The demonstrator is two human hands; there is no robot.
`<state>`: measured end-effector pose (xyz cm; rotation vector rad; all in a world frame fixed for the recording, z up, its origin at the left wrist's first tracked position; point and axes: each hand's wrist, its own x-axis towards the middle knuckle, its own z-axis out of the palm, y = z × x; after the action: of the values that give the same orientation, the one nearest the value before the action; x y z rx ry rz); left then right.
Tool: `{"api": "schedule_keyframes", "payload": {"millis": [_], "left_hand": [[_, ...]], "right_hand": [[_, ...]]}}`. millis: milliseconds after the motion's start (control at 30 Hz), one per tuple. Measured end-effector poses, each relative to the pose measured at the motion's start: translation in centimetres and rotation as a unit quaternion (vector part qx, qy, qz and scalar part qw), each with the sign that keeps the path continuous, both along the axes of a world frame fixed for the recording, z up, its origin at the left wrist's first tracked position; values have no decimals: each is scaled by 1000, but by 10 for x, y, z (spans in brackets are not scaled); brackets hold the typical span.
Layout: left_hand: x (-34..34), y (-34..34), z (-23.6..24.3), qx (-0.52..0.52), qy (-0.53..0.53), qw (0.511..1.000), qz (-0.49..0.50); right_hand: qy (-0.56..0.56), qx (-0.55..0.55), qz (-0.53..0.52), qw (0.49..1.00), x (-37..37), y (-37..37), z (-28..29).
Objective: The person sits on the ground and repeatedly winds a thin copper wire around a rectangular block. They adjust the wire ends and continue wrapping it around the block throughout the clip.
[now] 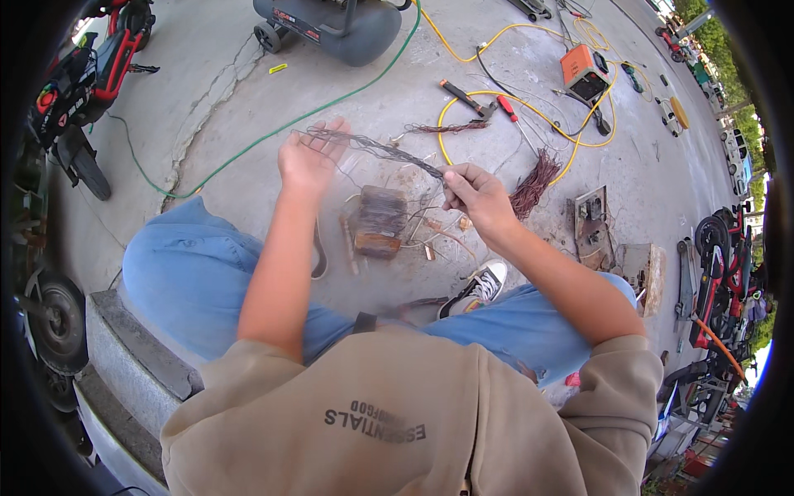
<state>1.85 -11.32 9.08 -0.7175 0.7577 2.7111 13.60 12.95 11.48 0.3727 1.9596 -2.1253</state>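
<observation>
A long, thin bundle of dark wire (389,151) stretches between my two hands above the floor. My right hand (480,197) pinches its right end between thumb and fingers. The looser left end lies across the fingers of my left hand (318,157), which are curled at it and slightly blurred. Below the bundle, a block-shaped coil wound with dark wire (381,211) sits on the concrete near my shoe. To the right of my right hand lies a thick bunch of reddish-brown wire (536,183). A smaller reddish wire bunch (451,127) is beyond the held bundle.
A hammer (463,97) and a red-handled screwdriver (514,117) lie ahead. Yellow hose (484,93) and green hose (331,102) cross the floor. An air compressor (347,33) and an orange machine (584,73) stand farther off. An opened metal casing (591,223) lies right.
</observation>
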Motion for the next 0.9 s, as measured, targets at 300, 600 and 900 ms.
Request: {"api": "schedule_keyframes", "payload": {"millis": [300, 600, 900], "left_hand": [[-14, -33, -34, 38, 44, 996, -65], [18, 9, 25, -338, 191, 867, -311], [20, 25, 5, -352, 341, 834, -252]], "right_hand": [[137, 300, 254, 909, -1, -34, -41], [281, 204, 158, 925, -60, -73, 28], [186, 108, 100, 971, -89, -66, 19]]}}
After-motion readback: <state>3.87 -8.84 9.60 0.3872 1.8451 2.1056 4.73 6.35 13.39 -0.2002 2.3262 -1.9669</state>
